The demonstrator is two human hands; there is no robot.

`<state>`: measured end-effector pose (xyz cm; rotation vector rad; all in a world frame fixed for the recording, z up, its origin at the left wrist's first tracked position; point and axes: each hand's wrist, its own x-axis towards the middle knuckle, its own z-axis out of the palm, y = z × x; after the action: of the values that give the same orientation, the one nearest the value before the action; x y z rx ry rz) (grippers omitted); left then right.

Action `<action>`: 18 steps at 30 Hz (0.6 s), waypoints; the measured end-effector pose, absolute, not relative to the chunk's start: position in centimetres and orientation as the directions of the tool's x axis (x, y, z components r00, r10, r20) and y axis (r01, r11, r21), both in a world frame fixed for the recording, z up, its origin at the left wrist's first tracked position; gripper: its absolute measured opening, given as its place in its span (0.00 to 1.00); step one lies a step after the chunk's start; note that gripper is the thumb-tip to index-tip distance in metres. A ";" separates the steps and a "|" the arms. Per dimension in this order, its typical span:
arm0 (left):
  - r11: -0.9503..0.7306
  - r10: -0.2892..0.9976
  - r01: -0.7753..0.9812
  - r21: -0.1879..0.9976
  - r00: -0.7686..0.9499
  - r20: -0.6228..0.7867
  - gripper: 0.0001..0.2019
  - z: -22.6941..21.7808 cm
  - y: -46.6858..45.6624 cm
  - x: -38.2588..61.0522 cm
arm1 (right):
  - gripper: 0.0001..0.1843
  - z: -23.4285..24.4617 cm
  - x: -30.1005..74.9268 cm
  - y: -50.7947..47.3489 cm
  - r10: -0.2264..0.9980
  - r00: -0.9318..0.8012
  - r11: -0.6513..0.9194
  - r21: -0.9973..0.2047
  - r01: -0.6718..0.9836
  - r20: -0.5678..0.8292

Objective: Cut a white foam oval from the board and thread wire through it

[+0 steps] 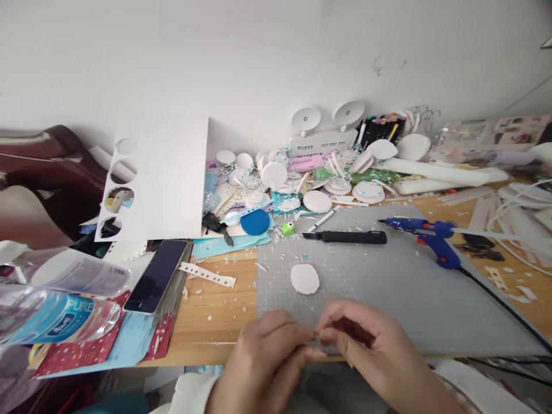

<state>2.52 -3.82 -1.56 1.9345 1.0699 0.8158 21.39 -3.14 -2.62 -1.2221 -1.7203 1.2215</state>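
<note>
Near the front edge of the cutting mat, my left hand (pixel 269 356) and my right hand (pixel 373 351) meet fingertip to fingertip. Both are closed in a pinch; whatever lies between the fingers is too small or too hidden to name. Just beyond them a white, rough-edged disc (pixel 305 279) lies flat on the grey cutting mat (pixel 366 287). Farther back on the mat is a black utility knife (pixel 353 237) with its blade pointing left. A blue glue gun (pixel 431 233) rests at the right, with a clear glue stick in its rear end.
Several white discs (pixel 273 175) with blue bits are piled against the wall. A white board with round holes (pixel 172 184) leans at left, behind a phone (pixel 157 276) and plastic bottles (pixel 64 316). The glue gun's black cable (pixel 500 299) crosses the mat's right side. Scraps litter the wooden table (pixel 211 322).
</note>
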 end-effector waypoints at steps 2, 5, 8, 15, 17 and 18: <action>-0.165 0.928 0.302 0.939 0.369 0.045 0.13 -1.5 -3.6 2.7 | 0.10 -3.0 21.5 -3.6 0.905 -0.335 0.378 -0.857 0.349 0.262; 0.160 0.907 0.156 0.975 0.366 -0.208 0.18 -1.4 -3.2 2.8 | 0.16 -3.4 22.0 -4.0 0.711 -0.417 0.704 -0.568 0.427 0.567; 0.127 0.916 0.201 0.971 0.353 -0.193 0.17 -1.4 -3.2 2.6 | 0.16 -2.9 22.7 -3.7 0.698 -0.508 0.705 -0.609 0.363 0.505; -0.202 0.917 0.359 0.911 0.395 0.048 0.15 -1.6 -3.7 2.4 | 0.09 -1.0 23.7 -1.9 0.788 -0.615 0.251 -0.897 0.365 -0.030; -0.218 0.914 0.369 0.904 0.402 0.056 0.14 -1.6 -3.7 2.4 | 0.10 -0.9 23.7 -1.8 0.775 -0.625 0.197 -0.902 0.383 -0.096; -0.218 0.914 0.374 0.901 0.401 0.055 0.14 -1.5 -3.7 2.5 | 0.12 -0.9 23.7 -1.7 0.773 -0.625 0.173 -0.911 0.374 -0.110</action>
<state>2.45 -3.70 -1.54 1.7826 1.1210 0.7758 23.71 -1.75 -0.85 -1.0852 -2.0771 1.4405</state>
